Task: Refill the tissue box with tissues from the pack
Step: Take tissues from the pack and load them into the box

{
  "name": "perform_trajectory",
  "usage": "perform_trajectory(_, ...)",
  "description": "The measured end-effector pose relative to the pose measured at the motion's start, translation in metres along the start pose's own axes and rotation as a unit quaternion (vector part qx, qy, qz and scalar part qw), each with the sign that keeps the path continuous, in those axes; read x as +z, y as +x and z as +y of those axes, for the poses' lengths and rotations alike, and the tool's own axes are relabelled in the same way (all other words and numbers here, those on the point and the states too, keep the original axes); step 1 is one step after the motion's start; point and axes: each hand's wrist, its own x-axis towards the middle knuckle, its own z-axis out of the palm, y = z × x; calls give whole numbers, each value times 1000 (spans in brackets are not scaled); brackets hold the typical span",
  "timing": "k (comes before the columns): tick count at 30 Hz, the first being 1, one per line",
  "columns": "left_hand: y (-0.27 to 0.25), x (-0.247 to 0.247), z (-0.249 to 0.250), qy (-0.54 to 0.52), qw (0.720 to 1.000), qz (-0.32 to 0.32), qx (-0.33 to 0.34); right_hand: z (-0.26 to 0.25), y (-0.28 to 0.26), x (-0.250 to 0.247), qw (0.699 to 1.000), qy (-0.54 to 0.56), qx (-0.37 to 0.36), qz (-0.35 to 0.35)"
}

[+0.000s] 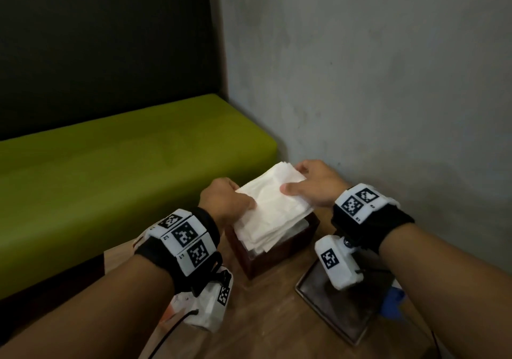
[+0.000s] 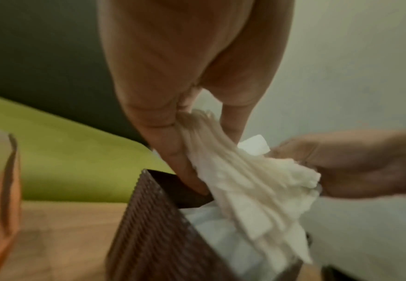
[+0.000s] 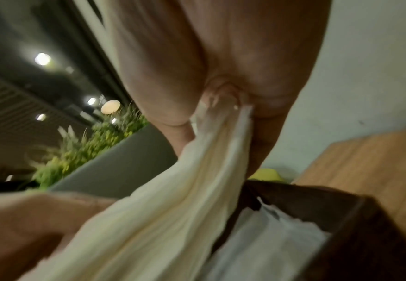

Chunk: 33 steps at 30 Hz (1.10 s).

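A thick stack of white tissues (image 1: 273, 206) hangs tilted over the open dark brown tissue box (image 1: 279, 256) on the wooden table. My left hand (image 1: 243, 202) pinches the stack's left edge, thumb on top. My right hand (image 1: 295, 179) pinches the far right edge. In the left wrist view the stack (image 2: 240, 180) fans down into the ribbed box (image 2: 153, 228), with the right hand (image 2: 341, 163) opposite. The right wrist view shows the stack (image 3: 173, 209) above white tissues lying inside the box (image 3: 355, 237). The orange and white tissue pack (image 1: 173, 307) lies under my left wrist.
A flat dark lid (image 1: 340, 311) lies on the table (image 1: 263, 317) right of the box, with something blue (image 1: 393, 303) beside it. A green bench seat (image 1: 124, 170) runs along the left, and a grey wall (image 1: 388, 81) stands close behind and to the right.
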Motion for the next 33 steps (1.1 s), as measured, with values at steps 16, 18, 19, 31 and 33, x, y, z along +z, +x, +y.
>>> perform_trajectory(16, -22, 23, -4, 465, 861, 67, 197, 9, -10, 34, 960, -256, -88, 64)
perform_trajectory(18, -23, 24, -6, 497, 831, 65, 241, 9, -14, 34, 945, -290, -125, 86)
perform_trajectory(19, -23, 23, -7, 500, 824, 41, 264, 10, -16, 31, 933, -311, -145, 104)
perform_trajectory(31, 1, 21, -3, 489, 819, -141, 265, 7, -9, 28, 856, -373, -356, 19)
perform_trajectory(33, 3, 23, -4, 495, 813, -154, 264, 9, -6, 31, 825, -438, -355, -24)
